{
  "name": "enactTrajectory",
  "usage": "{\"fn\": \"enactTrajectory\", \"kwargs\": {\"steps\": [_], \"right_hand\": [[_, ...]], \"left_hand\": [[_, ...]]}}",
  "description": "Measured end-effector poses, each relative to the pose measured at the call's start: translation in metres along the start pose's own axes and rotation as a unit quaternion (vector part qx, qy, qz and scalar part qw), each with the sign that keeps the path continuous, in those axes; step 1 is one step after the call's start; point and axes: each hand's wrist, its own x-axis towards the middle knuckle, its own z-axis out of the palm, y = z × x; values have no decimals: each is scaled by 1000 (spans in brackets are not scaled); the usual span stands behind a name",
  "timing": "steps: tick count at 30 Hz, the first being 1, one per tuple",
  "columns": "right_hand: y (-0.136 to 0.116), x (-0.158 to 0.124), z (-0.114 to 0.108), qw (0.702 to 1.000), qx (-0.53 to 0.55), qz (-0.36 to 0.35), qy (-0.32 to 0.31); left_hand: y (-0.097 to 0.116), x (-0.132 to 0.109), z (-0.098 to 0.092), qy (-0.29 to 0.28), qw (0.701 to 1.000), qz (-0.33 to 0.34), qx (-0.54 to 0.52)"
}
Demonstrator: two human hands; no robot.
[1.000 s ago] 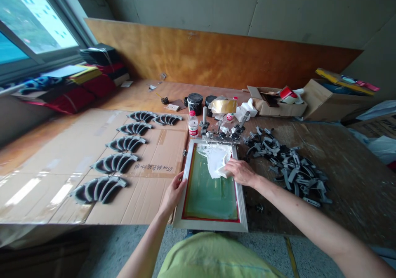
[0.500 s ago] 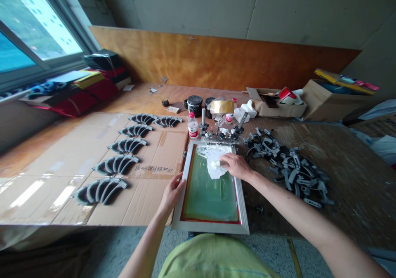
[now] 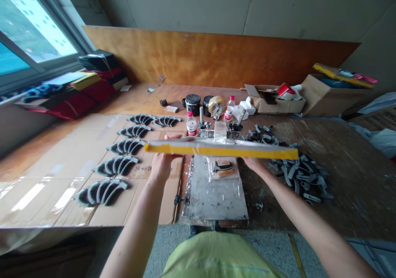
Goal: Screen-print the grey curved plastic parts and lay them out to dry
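Observation:
The screen frame (image 3: 221,148) is tilted up, so its yellow-taped front edge faces me above the metal base plate (image 3: 218,199). My left hand (image 3: 165,158) grips the frame near its left end, fingers above and below the edge. Under the right part of the frame is my right hand (image 3: 251,162); its fingers are mostly hidden behind the edge. On the base plate lies a dark grey curved piece (image 3: 222,166) on a clear-wrapped jig. Metal clamps (image 3: 236,129) stand behind the frame.
Rows of grey curved parts (image 3: 116,166) lie on cardboard (image 3: 62,146) at left. A heap of similar parts (image 3: 303,175) is at right. Behind stand bottles (image 3: 192,125), black tubs (image 3: 193,104), a tape roll (image 3: 217,105) and an open box (image 3: 280,104).
The frame has swung up from lying flat, exposing the base plate and the piece. My right hand has left the white tool on the screen and moved to the frame's underside.

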Motion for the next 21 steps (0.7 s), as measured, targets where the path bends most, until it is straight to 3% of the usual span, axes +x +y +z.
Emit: {"fn": "enactTrajectory", "kwargs": {"steps": [4,7,9,11,13,15,17,18,21], "right_hand": [[-21,-33,34,995,33,-74,-65],[-37,-36,37,994,35,-77,-72],[-51,-41,31,995,44,-65,-62],[-72,-54,27,995,49,-77,-51],[-98,-72,27,990,42,-123,-51],[-114,-89,30,980,35,-187,-56],[-106,-100,30,977,37,-206,-48],[-90,-104,26,981,36,-186,-40],[-5,-111,0,1000,-16,-7,-14]], "left_hand": [[8,20,12,11,1000,20,-3],[-15,-2,15,42,999,-7,2],[-45,-34,21,-12,992,-119,32],[-79,-71,31,-122,950,-282,62],[-107,-100,40,-136,920,-366,21],[-125,-113,39,-93,915,-391,-17],[-135,-107,23,-39,925,-377,-3],[-138,-100,9,-16,932,-360,24],[-145,-71,-50,32,940,-308,144]]}}
